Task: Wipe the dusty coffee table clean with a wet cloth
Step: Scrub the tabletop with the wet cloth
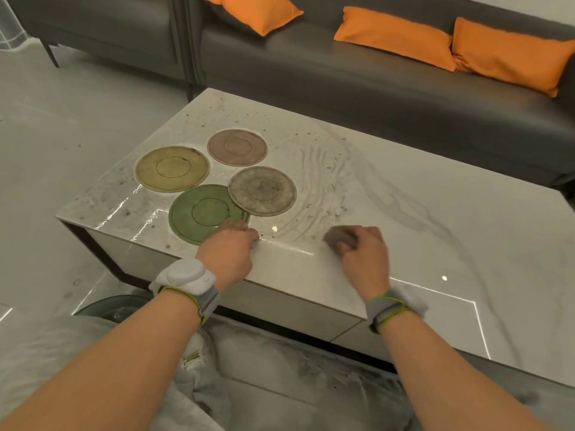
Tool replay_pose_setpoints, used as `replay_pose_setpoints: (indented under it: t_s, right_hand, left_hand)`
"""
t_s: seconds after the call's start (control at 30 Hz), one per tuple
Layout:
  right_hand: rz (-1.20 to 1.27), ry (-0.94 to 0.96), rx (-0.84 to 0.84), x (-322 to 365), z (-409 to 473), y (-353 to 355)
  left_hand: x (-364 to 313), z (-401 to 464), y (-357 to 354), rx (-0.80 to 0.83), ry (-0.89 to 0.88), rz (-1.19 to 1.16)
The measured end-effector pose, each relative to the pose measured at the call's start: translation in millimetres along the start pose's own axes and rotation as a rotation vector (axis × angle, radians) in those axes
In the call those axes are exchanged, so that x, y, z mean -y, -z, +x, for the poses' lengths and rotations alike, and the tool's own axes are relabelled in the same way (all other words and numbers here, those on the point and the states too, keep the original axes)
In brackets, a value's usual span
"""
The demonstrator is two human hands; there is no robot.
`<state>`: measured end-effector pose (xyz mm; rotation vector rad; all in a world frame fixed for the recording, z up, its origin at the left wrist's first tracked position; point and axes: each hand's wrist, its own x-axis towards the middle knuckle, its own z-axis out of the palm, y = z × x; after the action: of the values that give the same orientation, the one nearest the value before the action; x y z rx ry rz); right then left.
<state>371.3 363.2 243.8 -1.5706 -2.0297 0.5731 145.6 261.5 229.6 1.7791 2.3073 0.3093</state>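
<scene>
Four dusty discs (214, 181) crowd the tabletop (435, 231); right hand (362, 253) bunches the cloth (337, 239) for wiping, left hand (231, 248), fingers curled, steadies beside.

No readable text, label, brand, number or sign shows on anything here.

A dark grey leather sofa (389, 88) runs along the far side of the room, with three orange cushions (395, 38) lying on its seat. A second dark sofa section (93, 26) stands at the upper left on thin dark legs, just beside the first. The floor (46, 135) is pale grey and glossy, speckled with dust. Bright ceiling lights reflect as thin white lines and small spots on the shiny surfaces.
</scene>
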Motion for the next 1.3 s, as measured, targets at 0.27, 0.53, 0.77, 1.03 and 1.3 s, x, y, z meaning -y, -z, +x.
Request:
replay_pose_setpoints:
  t_s: [0.27, 0.53, 0.77, 1.03, 1.3]
  right_hand:
    - [-0.080, 0.192, 0.162, 18, -13, -44]
    - [0.043, 0.020, 0.032, -25, 31, 7]
    - [-0.096, 0.169, 0.189, 8, 29, -37]
    - [0.043, 0.036, 0.018, -16, 74, -7]
    - [-0.083, 0.224, 0.151, 11, 58, -52]
  left_hand:
    - [-18, 8, -11, -0.072, -0.088, -0.044]
    - [-32, 19, -20, -0.069, -0.073, 0.038]
    - [-32, 33, -17, -0.044, -0.108, 0.053]
    - [-27, 76, 19, 0.049, -0.194, 0.017]
    - [-20, 98, 3, 0.048, -0.238, 0.056]
